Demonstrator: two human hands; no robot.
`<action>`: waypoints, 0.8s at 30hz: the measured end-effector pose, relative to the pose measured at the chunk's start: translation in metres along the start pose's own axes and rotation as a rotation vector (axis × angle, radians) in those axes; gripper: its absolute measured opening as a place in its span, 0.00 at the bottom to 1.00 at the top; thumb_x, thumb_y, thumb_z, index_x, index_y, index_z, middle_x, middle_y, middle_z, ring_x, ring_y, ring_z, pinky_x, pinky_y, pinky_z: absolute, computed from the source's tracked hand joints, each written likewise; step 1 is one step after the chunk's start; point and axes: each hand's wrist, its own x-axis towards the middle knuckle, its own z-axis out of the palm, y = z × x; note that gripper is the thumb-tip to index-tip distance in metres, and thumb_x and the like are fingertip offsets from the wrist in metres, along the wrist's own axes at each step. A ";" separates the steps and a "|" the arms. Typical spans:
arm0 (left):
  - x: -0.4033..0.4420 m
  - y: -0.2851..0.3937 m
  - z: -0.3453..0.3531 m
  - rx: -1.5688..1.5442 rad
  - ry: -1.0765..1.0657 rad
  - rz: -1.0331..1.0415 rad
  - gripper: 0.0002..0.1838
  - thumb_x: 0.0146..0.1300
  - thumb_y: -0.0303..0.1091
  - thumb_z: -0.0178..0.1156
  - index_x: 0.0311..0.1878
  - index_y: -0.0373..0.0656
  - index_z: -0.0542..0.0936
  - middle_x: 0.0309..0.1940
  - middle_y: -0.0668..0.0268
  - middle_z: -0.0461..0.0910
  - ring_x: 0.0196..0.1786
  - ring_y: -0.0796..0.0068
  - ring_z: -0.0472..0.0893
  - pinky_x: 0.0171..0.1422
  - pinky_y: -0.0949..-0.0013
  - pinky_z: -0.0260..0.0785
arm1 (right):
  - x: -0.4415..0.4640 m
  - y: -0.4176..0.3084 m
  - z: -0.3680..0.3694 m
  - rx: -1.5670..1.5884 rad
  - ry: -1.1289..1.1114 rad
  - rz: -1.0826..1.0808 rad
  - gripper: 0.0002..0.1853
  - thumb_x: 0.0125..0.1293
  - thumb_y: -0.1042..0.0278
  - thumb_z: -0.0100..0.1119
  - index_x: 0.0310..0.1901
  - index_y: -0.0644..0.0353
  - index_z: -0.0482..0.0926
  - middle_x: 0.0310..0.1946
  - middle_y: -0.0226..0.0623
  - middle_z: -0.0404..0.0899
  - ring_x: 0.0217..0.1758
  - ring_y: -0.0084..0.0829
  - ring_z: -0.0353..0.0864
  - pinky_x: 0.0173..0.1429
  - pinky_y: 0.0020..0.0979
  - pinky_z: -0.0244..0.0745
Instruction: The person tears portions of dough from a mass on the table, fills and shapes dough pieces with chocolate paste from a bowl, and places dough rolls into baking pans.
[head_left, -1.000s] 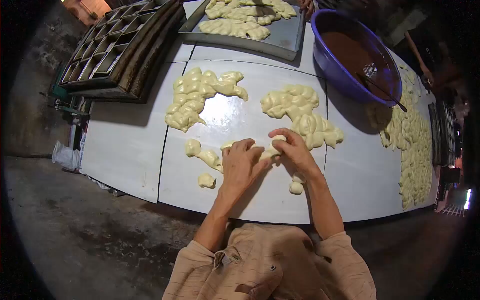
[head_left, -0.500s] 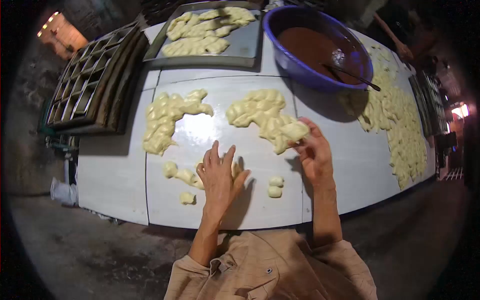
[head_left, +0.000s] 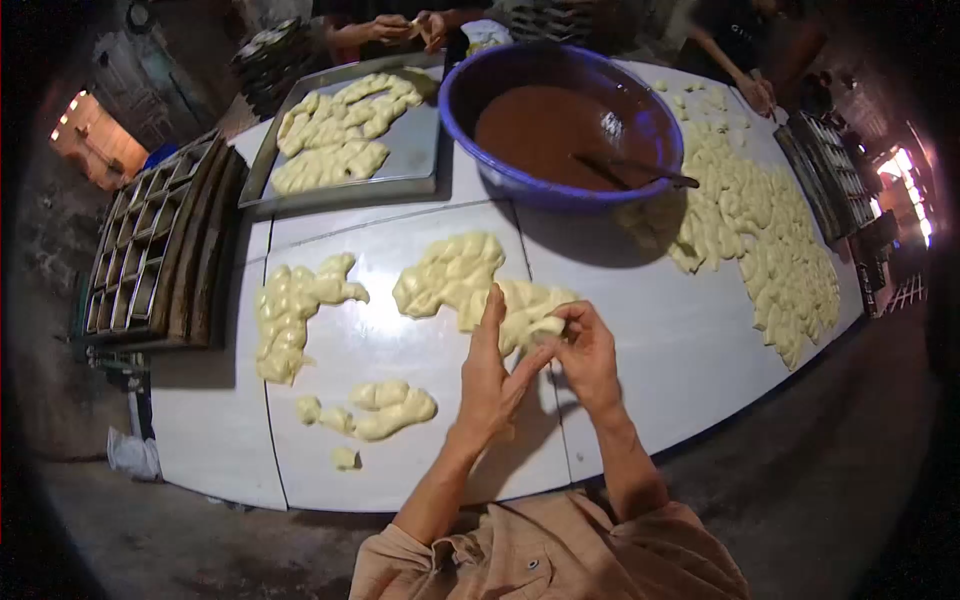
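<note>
Spanning the scene, one white surface point(head_left: 640, 410), panelled, with seams.
- Dough spread point(head_left: 790, 270), pale, lumpy, covering the right end.
- Purple basin point(head_left: 480, 160), wide, holding brown mixture point(head_left: 540, 130); a dark utensil point(head_left: 640, 170) stands in it, leaning over the rim.
- Shallow metal tray point(head_left: 412, 150), left of the basin, holding dough masses point(head_left: 330, 165).
- Stacked moulds point(head_left: 140, 250), far left, gridded into rectangular compartments.
- Dough clusters, three: left point(head_left: 285, 320), middle point(head_left: 455, 270), front point(head_left: 395, 410).
- Left hand point(head_left: 485, 385): upright beside the middle cluster, fingers extended, thumb spread apart and reaching to the dough piece.
- Right hand point(head_left: 590, 365): fingers pinched together on the dough piece.
- Dough piece point(head_left: 546, 327), small, between the hands, at the middle cluster's near right edge.
- Dough lump point(head_left: 345, 458), single, near the front cluster.
</note>
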 end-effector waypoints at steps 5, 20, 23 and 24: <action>0.031 -0.021 0.044 -0.189 -0.025 0.404 0.44 0.64 0.45 0.68 0.75 0.32 0.59 0.62 0.46 0.77 0.64 0.59 0.78 0.66 0.64 0.71 | 0.012 -0.046 0.015 0.583 -0.043 0.143 0.13 0.67 0.72 0.65 0.51 0.62 0.75 0.44 0.32 0.78 0.48 0.24 0.79 0.54 0.26 0.78; 0.027 -0.032 -0.012 -0.213 -0.058 -0.400 0.22 0.72 0.33 0.60 0.65 0.35 0.73 0.50 0.55 0.84 0.49 0.75 0.83 0.52 0.72 0.76 | 0.273 -0.071 -0.070 -1.326 -0.501 -0.016 0.14 0.64 0.62 0.55 0.46 0.62 0.81 0.39 0.45 0.86 0.43 0.41 0.85 0.49 0.41 0.76; 0.025 -0.028 -0.021 -0.172 -0.061 -0.407 0.21 0.71 0.33 0.61 0.63 0.35 0.75 0.49 0.57 0.84 0.49 0.74 0.83 0.53 0.72 0.76 | 0.294 -0.031 -0.086 -1.360 -0.676 -0.060 0.16 0.63 0.60 0.57 0.46 0.62 0.82 0.40 0.41 0.86 0.41 0.37 0.83 0.49 0.40 0.75; 0.024 -0.028 -0.023 -0.179 -0.082 -0.404 0.21 0.71 0.33 0.61 0.63 0.35 0.76 0.49 0.57 0.84 0.49 0.74 0.83 0.53 0.72 0.76 | 0.287 -0.049 -0.079 -1.283 -0.675 -0.016 0.16 0.62 0.60 0.58 0.46 0.62 0.82 0.40 0.40 0.85 0.41 0.36 0.83 0.49 0.40 0.75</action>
